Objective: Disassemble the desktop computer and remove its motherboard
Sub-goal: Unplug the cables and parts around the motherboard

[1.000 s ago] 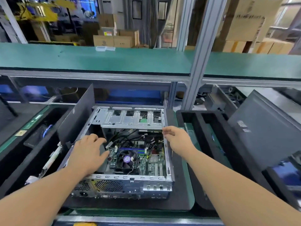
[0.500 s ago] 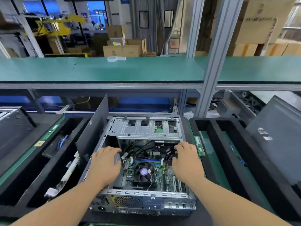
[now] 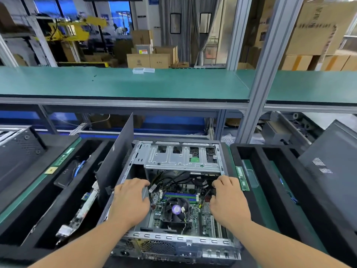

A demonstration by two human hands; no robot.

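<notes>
The open desktop case (image 3: 181, 239) lies on its side at the bottom centre. Inside it sits the green motherboard (image 3: 207, 219), with a black CPU fan (image 3: 176, 209) and loose black cables (image 3: 173, 178) above it. My left hand (image 3: 129, 202) lies on the grey power supply (image 3: 144, 191) in the case's left half, its fingers bent over the far edge and the thumb on the side. My right hand (image 3: 229, 200) is inside the case at the right wall, fingers bent down among cables by the board's edge. Its fingertips are hidden.
A dark side panel (image 3: 116, 161) leans upright against the case's left side. Black foam trays flank the case: the left tray (image 3: 44, 200) holds cards and cables, and memory sticks (image 3: 242, 178) lie on the right tray's rim (image 3: 234, 151). A green shelf (image 3: 154, 84) and an aluminium post (image 3: 257, 113) stand behind.
My right hand has left the case's right rim and dropped inside, onto the cables by the board. My left hand has stayed on the power supply. My view has tilted up.
</notes>
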